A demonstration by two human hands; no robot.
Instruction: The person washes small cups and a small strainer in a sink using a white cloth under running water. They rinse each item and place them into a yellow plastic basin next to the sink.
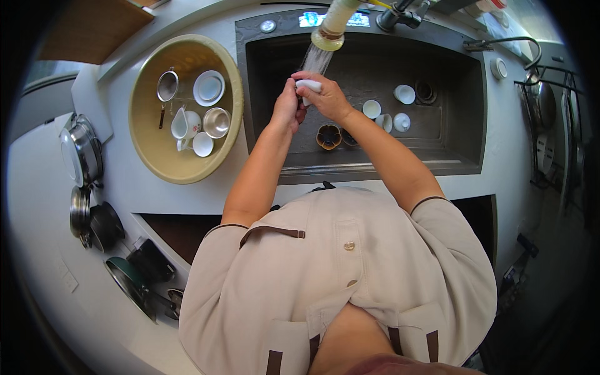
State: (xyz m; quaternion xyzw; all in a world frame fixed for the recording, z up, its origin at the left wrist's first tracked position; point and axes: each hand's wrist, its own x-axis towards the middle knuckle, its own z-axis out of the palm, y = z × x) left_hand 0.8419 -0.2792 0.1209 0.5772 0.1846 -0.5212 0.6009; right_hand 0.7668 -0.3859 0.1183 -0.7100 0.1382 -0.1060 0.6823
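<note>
Both of my hands meet over the left part of the dark sink (461, 140), just below running water. My right hand (333, 99) grips a white sponge (309, 86), pressed against something in the other hand. My left hand (286, 104) is closed around a small dark object, mostly hidden by my fingers; its kind cannot be told. Beneath my wrists, a dark flower-shaped cup (328, 137) with a brown rim sits on the sink floor. Another dark cup (349, 137) is partly covered by my right forearm. Further right are several small white cups (371, 109) and a white lid (401, 122).
A faucet spout (335, 23) pours water from above. Left of the sink, a tan plastic basin (187, 174) holds a strainer (168, 86), a white pitcher (186, 123), a metal cup (216, 122) and white dishes. Pots (82, 150) stand far left; a wire rack (543, 75) is at right.
</note>
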